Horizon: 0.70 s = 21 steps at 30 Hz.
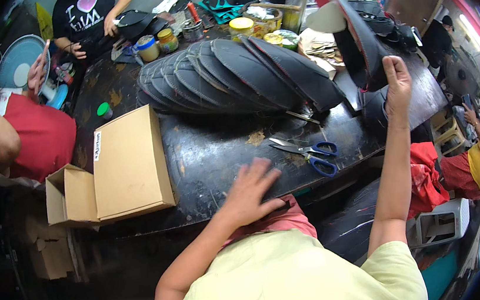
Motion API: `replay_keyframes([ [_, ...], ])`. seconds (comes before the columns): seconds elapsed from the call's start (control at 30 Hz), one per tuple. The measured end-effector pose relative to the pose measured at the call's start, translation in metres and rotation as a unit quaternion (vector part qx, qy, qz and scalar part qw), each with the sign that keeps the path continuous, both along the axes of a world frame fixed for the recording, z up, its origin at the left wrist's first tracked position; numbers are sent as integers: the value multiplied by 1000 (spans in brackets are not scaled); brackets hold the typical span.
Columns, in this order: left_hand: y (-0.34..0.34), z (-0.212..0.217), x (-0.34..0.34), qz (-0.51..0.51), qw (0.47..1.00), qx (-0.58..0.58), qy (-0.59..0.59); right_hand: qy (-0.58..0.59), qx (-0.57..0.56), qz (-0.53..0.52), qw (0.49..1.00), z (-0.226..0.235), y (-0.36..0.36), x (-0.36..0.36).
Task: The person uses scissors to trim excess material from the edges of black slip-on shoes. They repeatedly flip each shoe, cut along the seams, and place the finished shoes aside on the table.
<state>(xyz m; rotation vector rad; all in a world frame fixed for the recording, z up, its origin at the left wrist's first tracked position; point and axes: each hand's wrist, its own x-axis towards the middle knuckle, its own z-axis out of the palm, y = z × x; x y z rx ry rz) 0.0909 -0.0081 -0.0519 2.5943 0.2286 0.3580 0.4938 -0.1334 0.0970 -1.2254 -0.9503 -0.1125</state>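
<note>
A curved black panel (366, 52) with a red edge and a pale patch hangs raised at the right, its lower corner pinched between the thumb and fingers of my right hand (398, 81). My left hand (250, 195) is empty, its fingers spread and slightly blurred over the table's near edge. Just to its right lie blue-handled scissors (310, 152), blades pointing left. Beyond them, a long row of overlapping black panels (226, 77) with stitched edges leans across the dark table (207, 177).
Cardboard boxes (129, 162) stand on the left, near a small green-capped container (104, 110). Jars (147, 48) and cans (241, 28) line the far side. A person in red (43, 134) sits left; another in a black shirt (86, 19) is behind the table.
</note>
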Motion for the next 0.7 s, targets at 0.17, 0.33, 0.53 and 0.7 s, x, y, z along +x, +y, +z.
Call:
replay_keyframes([
  [0.17,3,13,-12,7,912,-396,-110,-121,-55,97,986,31,3,-85],
  [0.33,77,59,-42,-15,484,-818,-310,-423,-212,106,875,62,28,-131],
  [0.53,83,79,-50,64,712,-596,-366,-499,-170,33,849,67,60,-145],
  [0.7,29,32,-62,246,779,-450,-361,-291,-348,24,891,7,30,-132],
])
